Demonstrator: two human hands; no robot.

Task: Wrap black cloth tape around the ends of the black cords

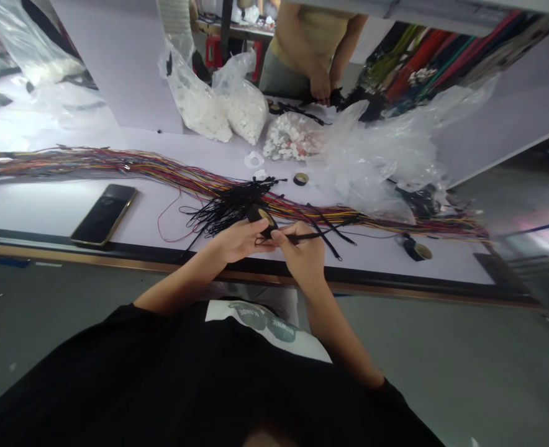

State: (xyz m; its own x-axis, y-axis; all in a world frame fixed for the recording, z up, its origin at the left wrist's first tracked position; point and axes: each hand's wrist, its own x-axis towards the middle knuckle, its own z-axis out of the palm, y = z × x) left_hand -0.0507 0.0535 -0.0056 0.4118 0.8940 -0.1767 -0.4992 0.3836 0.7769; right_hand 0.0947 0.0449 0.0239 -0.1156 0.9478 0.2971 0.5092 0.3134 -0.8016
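Note:
My left hand [241, 241] is closed around a roll of black tape [264, 218] at the table's front edge. Beside it, my right hand [305, 251] pinches a thin black taped strand [309, 236] that runs off to the right. The fingertips of both hands nearly meet at the roll. Just behind them lies a pile of black wire ends [232, 208], on top of a long bundle of coloured wires [176, 174] stretching across the white table [46, 214].
A phone [104, 214] lies at the left. More tape rolls sit behind [300, 179] and at the right [417, 248]. Clear bags of white parts [246, 112] stand at the back. Across the table, another person [316, 46] works with both hands.

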